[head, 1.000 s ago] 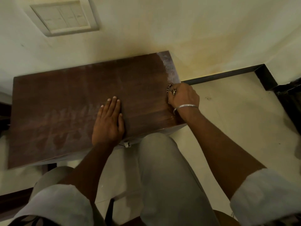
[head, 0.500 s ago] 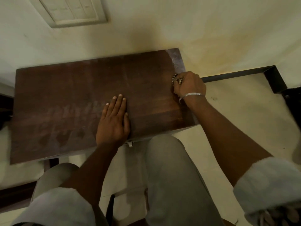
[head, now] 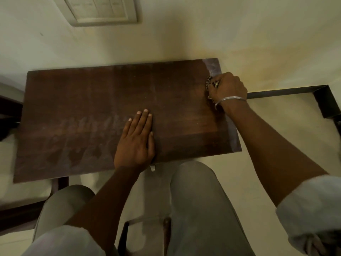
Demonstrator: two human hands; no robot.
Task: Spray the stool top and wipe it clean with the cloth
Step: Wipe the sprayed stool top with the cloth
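Note:
The dark brown wooden stool top [head: 92, 108] fills the middle of the view, with pale smeared streaks on its left half and a dull strip along its right edge. My left hand [head: 136, 141] lies flat on the top near its front edge, fingers together. My right hand [head: 227, 88], with a metal bangle on the wrist, is closed on a small bunched patterned cloth [head: 211, 84] pressed against the top near the far right corner. Most of the cloth is hidden in the fist. No spray bottle is in view.
The stool stands against a cream wall [head: 184, 34] with a switch panel [head: 103, 10] on it. A dark skirting strip [head: 287, 91] runs along the floor at the right. My knees in grey trousers [head: 199, 200] are just below the stool's front edge.
My right hand with the cloth has slid along the right edge away from me, toward the far corner. My left hand has stayed flat in place.

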